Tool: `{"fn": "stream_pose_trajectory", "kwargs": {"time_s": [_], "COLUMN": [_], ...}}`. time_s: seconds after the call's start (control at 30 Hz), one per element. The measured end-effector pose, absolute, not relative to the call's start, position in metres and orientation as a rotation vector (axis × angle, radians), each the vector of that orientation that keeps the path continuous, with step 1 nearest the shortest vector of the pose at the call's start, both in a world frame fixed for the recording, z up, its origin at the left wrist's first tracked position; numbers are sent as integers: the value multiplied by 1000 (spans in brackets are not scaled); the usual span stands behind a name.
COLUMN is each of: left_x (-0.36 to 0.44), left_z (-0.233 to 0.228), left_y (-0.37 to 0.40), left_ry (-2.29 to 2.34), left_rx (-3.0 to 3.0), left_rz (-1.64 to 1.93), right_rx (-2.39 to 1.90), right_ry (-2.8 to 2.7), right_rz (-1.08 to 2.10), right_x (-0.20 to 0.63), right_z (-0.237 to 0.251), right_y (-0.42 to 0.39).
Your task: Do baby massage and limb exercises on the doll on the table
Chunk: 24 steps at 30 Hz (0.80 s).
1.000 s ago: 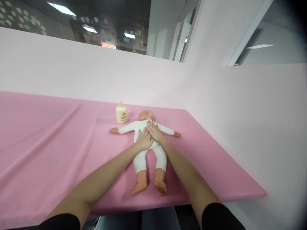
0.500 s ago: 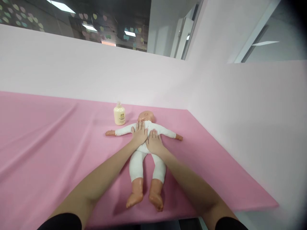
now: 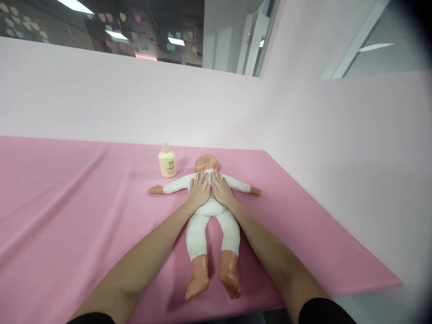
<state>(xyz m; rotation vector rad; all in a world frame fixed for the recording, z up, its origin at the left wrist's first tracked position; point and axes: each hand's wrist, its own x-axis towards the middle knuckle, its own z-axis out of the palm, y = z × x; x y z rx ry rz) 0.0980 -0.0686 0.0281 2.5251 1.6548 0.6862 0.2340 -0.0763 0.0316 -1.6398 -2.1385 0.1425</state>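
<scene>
A baby doll [image 3: 212, 208] in a white suit lies on its back on a pink padded mat [image 3: 84, 202], arms stretched out sideways and bare feet toward me. My left hand [image 3: 200, 189] rests flat on the left side of its chest, fingers extended toward the head. Beside it, my right hand [image 3: 222, 189] lies flat on the right side of the chest, fingertips near the doll's neck. Both hands are open, and their inner edges nearly meet at the middle. Part of the doll's chest is hidden under them.
A pale yellow lotion bottle [image 3: 167, 162] stands upright on the mat, left of the doll's head. A white wall [image 3: 135, 99] rises behind the mat, with a window [image 3: 151, 31] above. Another wall [image 3: 354, 148] borders the right side.
My right hand has slid up the doll's chest, from lower down to level with my left hand. The doll's legs appear shifted slightly right, and the camera view has moved a little.
</scene>
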Motion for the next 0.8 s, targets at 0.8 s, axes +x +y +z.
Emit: {"fn": "stream_pose_trajectory", "kwargs": {"time_s": [0.8], "left_x": [88], "left_z": [28], "left_y": [-70], "left_ry": [1364], "left_rx": [2541], "left_rz": [831], "right_rx": [-1514], "right_ry": [-2378], "right_rz": [107], "right_x": [225], "right_z": [41], "right_y": [-92]}}
